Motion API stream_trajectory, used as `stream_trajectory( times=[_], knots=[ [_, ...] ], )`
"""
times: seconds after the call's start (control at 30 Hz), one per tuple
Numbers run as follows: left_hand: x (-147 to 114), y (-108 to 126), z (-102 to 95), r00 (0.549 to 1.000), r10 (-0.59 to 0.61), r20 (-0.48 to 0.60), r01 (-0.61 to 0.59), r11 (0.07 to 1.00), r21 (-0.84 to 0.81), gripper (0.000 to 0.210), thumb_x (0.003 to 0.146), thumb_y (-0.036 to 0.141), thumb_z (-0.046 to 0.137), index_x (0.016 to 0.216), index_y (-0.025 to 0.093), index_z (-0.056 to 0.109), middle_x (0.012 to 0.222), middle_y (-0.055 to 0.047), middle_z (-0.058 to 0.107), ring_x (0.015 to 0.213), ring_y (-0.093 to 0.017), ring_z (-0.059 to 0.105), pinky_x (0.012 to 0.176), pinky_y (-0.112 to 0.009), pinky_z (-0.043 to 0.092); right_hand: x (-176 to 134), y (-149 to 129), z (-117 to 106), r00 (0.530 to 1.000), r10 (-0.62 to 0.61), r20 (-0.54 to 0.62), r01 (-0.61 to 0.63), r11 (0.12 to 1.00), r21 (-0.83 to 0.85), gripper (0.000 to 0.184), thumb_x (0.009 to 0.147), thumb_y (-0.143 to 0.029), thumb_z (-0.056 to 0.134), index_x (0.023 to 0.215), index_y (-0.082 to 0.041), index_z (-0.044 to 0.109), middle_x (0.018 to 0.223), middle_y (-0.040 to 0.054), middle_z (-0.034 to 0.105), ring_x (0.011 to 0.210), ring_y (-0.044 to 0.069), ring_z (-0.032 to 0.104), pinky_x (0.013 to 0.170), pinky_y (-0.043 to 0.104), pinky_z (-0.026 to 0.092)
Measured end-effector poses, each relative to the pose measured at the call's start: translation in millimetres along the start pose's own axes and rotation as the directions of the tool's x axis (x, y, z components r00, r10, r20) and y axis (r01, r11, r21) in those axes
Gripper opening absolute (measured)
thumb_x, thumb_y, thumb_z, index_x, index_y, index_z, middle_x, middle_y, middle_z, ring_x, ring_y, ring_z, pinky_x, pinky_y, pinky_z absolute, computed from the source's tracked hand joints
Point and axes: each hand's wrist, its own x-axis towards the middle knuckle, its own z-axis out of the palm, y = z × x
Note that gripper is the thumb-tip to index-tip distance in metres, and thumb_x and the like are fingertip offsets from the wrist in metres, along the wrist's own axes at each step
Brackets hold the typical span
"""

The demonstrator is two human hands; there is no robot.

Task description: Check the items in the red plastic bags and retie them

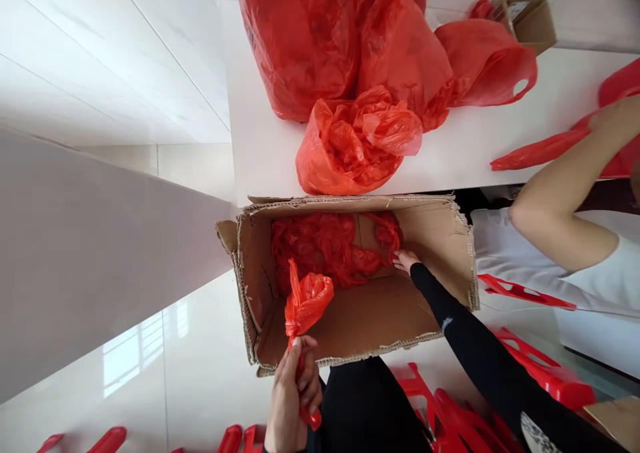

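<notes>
My left hand (295, 386) is closed around the twisted neck of a red plastic bag (309, 301), whose knotted, puffed end points up over the near side of a cardboard box (365, 319). Inside that long open box, crumpled red plastic bags (320, 243) cover the far left part of the bottom. My right hand (406, 261) reaches into the box, fingers pinched on the tail of another red bag (386, 233) near the far wall. Bare cardboard shows along the near side and at the right end.
Beyond the box, a white table (265, 166) bears large red bags (310, 46) and an open one stuffed with crumpled bags (357, 146). A small cardboard box (530, 23) stands at the back. At right, another person's arm (565, 199) extends over the table. Red plastic stools (545, 366) are nearby.
</notes>
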Motion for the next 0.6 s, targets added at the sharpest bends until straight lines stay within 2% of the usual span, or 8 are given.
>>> stream_trajectory(
  times=[0.17, 0.3, 0.33, 0.37, 0.43, 0.47, 0.5, 0.6],
  knots=[
    [6.4, 4.1, 9.7, 0.998, -0.05, 0.042, 0.049, 0.999, 0.019, 0.052, 0.072, 0.058, 0.073, 0.105, 0.019, 0.065, 0.048, 0.013, 0.017, 0.04, -0.005, 0.006, 0.032, -0.018, 0.013, -46.2, 4.5, 3.0, 0.992, -0.036, 0.118, 0.016, 0.986, 0.167, 0.031, 0.097, -0.042, 0.061, 0.114, -0.016, 0.065, 0.116, 0.0084, 0.067, 0.098, 0.02, 0.066, 0.087, 0.041, 0.056],
    [15.3, 4.1, 19.0, 0.985, -0.136, 0.11, 0.131, 0.99, 0.056, 0.054, 0.076, 0.064, 0.065, 0.102, 0.017, 0.067, 0.044, 0.013, 0.019, 0.038, -0.005, 0.005, 0.032, -0.019, 0.01, -143.2, -16.3, 20.7, 0.92, -0.17, 0.353, 0.079, 0.963, 0.259, 0.041, 0.084, -0.053, 0.07, 0.11, -0.021, 0.072, 0.105, 0.0073, 0.073, 0.097, 0.022, 0.068, 0.094, 0.04, 0.054],
    [16.0, 3.9, 20.9, 0.978, -0.167, 0.122, 0.159, 0.985, 0.071, 0.054, 0.077, 0.067, 0.062, 0.097, 0.016, 0.068, 0.043, 0.012, 0.02, 0.037, -0.005, 0.006, 0.033, -0.02, 0.01, -170.3, -22.4, 26.0, 0.877, -0.19, 0.442, 0.079, 0.963, 0.257, 0.042, 0.08, -0.051, 0.074, 0.107, -0.019, 0.074, 0.099, 0.0077, 0.074, 0.092, 0.023, 0.069, 0.091, 0.04, 0.054],
    [15.5, 3.8, 22.4, 0.973, -0.191, 0.127, 0.181, 0.979, 0.091, 0.054, 0.077, 0.068, 0.061, 0.091, 0.016, 0.067, 0.042, 0.012, 0.021, 0.036, -0.006, 0.008, 0.033, -0.02, 0.009, -193.9, -28.3, 30.8, 0.789, -0.205, 0.579, 0.077, 0.968, 0.237, 0.038, 0.082, -0.049, 0.074, 0.104, -0.018, 0.076, 0.1, 0.0086, 0.075, 0.092, 0.024, 0.07, 0.089, 0.039, 0.055],
    [10.4, 3.9, 24.0, 0.974, -0.194, 0.12, 0.179, 0.975, 0.131, 0.051, 0.074, 0.068, 0.065, 0.08, 0.017, 0.065, 0.042, 0.011, 0.022, 0.034, -0.006, 0.012, 0.033, -0.02, 0.009, -221.3, -37.8, 37.3, 0.517, -0.201, 0.832, 0.134, 0.979, 0.153, 0.033, 0.085, -0.046, 0.073, 0.102, -0.019, 0.077, 0.105, 0.0078, 0.074, 0.098, 0.025, 0.07, 0.089, 0.036, 0.054],
    [5.8, 4.1, 23.9, 0.978, -0.173, 0.113, 0.156, 0.977, 0.144, 0.048, 0.072, 0.066, 0.068, 0.077, 0.018, 0.064, 0.042, 0.011, 0.021, 0.035, -0.006, 0.013, 0.034, -0.02, 0.01, -221.7, -41.0, 38.9, 0.452, -0.17, 0.876, 0.161, 0.981, 0.107, 0.033, 0.084, -0.047, 0.074, 0.1, -0.018, 0.077, 0.103, 0.0074, 0.075, 0.095, 0.024, 0.071, 0.087, 0.036, 0.055],
    [0.1, 4.5, 22.9, 0.984, -0.143, 0.106, 0.127, 0.981, 0.145, 0.047, 0.07, 0.065, 0.072, 0.074, 0.019, 0.062, 0.043, 0.012, 0.018, 0.035, -0.005, 0.012, 0.034, -0.02, 0.01, -212.8, -42.9, 39.4, 0.455, -0.141, 0.879, 0.181, 0.981, 0.064, 0.036, 0.084, -0.05, 0.073, 0.099, -0.018, 0.076, 0.099, 0.0071, 0.075, 0.09, 0.023, 0.071, 0.085, 0.036, 0.056],
    [-18.9, 6.0, 13.4, 0.996, 0.03, 0.087, -0.048, 0.975, 0.216, 0.048, 0.073, 0.067, 0.07, 0.067, 0.021, 0.058, 0.046, 0.009, 0.026, 0.039, -0.007, 0.023, 0.038, -0.021, 0.028, -144.1, -41.0, 36.4, 0.731, -0.103, 0.675, 0.165, 0.986, -0.028, 0.046, 0.099, -0.056, 0.05, 0.108, -0.015, 0.07, 0.096, 0.0075, 0.073, 0.077, 0.019, 0.07, 0.078, 0.038, 0.058]
  ],
)
